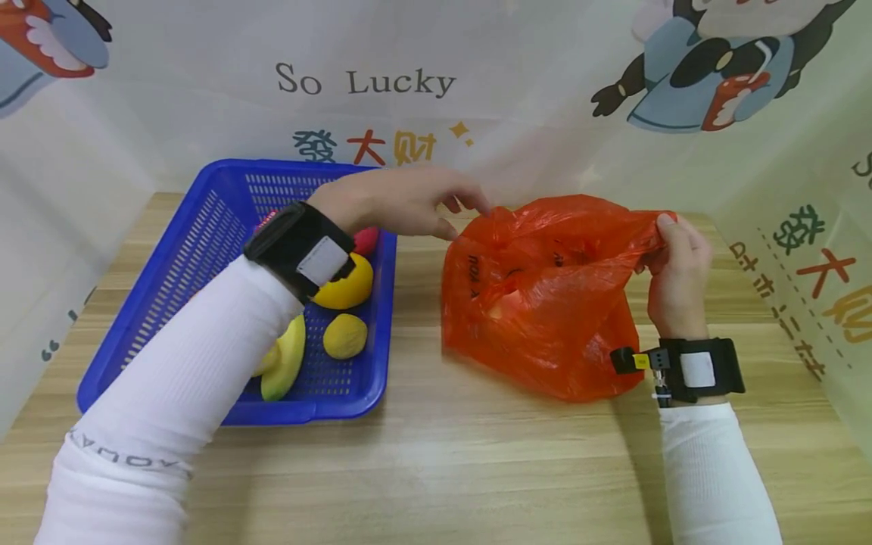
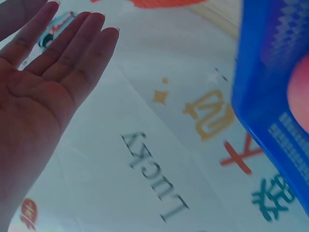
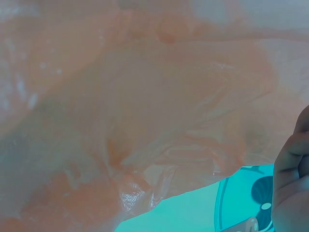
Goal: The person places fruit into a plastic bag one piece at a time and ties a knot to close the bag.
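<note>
A red plastic bag (image 1: pixel 545 325) with dark printing sits on the table, its upper part bunched and wrinkled. At the bag's upper right corner, my right hand (image 1: pixel 681 276) pinches the edge between thumb and fingers. My left hand (image 1: pixel 412 198) reaches across the basket's right side, with nothing in its grasp and its fingertips right by the bag's upper left edge. In the left wrist view, the left hand (image 2: pixel 46 92) shows a bare palm and extended fingers. The thin bag (image 3: pixel 169 96) fills most of the right wrist view, beside the curled fingers (image 3: pixel 289 169). The bag's contents are mostly hidden.
Left of the bag stands a blue plastic basket (image 1: pixel 384 333). It holds a small yellow lemon (image 1: pixel 345 336), a larger yellow fruit (image 1: pixel 357 284), a red fruit (image 1: pixel 365 241) and a curved yellow-green piece (image 1: pixel 286 363). Printed white sheeting (image 1: pixel 531 144) rises behind the wooden table (image 1: pixel 436 469).
</note>
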